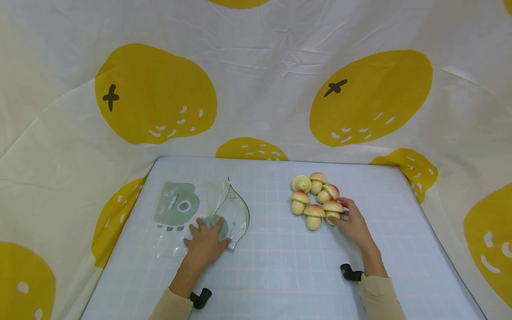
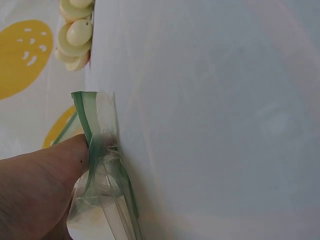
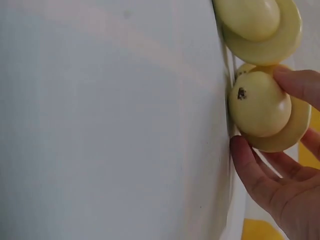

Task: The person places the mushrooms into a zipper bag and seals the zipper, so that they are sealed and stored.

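Observation:
A clear zip bag (image 1: 176, 204) with a green dinosaur print lies flat at the left of the table, its green-edged mouth (image 1: 249, 213) bulging apart on the right side. My left hand (image 1: 205, 245) rests on the bag near that mouth, fingers spread; in the left wrist view the thumb (image 2: 75, 152) touches the green edge. To the right, several toy mushrooms with cream stems and reddish caps form a ring. My right hand (image 1: 354, 224) grips the rightmost lower mushroom (image 1: 333, 206), thumb on its stem (image 3: 260, 105) and fingers around the other side. One mushroom (image 1: 302, 183) shows its underside.
Another mushroom (image 1: 314, 218) stands right beside the held one. The table (image 1: 272, 271) has a pale blue checked cover. A white cloth with yellow fruit prints (image 1: 264, 89) hangs behind it and along both sides. Black wrist devices (image 1: 352, 272) show by both sleeves.

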A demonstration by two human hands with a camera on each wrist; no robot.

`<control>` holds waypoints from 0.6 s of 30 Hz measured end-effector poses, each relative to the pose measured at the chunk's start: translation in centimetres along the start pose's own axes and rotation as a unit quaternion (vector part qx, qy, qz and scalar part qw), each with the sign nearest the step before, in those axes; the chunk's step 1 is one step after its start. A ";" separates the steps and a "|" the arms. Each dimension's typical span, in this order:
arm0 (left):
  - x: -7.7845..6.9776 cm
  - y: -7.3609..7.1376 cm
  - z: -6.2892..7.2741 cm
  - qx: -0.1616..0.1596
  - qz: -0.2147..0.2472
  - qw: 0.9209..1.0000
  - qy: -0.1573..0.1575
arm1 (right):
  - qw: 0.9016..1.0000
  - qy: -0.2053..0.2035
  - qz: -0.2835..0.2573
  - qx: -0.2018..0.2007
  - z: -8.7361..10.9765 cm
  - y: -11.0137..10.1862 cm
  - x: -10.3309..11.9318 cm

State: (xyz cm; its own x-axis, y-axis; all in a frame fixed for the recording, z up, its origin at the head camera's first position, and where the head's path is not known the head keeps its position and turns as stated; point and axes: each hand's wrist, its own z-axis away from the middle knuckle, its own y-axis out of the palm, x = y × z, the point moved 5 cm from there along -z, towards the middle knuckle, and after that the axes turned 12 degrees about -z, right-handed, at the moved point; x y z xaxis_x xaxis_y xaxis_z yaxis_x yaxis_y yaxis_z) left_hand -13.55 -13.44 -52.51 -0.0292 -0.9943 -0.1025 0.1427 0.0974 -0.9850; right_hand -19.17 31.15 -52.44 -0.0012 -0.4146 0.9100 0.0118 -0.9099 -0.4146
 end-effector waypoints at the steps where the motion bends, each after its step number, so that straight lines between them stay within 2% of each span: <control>1: 0.0 0.0 0.0 0.001 0.000 1.000 0.000 | 1.000 0.001 0.003 -0.003 0.0 0.0 0.0; 13: 0.0 0.2 -0.1 0.009 0.005 1.000 -0.001 | 0.999 0.035 -0.002 -0.023 0.7 -0.4 -0.4; 18: 0.1 0.2 -0.1 0.014 0.003 1.000 0.000 | 0.999 0.013 -0.011 -0.034 1.5 -1.1 0.8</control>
State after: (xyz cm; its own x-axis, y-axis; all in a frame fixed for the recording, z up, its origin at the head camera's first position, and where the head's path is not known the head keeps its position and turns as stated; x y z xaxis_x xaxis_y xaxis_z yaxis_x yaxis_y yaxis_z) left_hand -13.63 -13.49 -52.75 -0.0275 -0.9936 -0.1091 0.1706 0.1029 -0.9799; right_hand -17.69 31.79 -51.26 -0.0275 -0.3941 0.9187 -0.0565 -0.9169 -0.3951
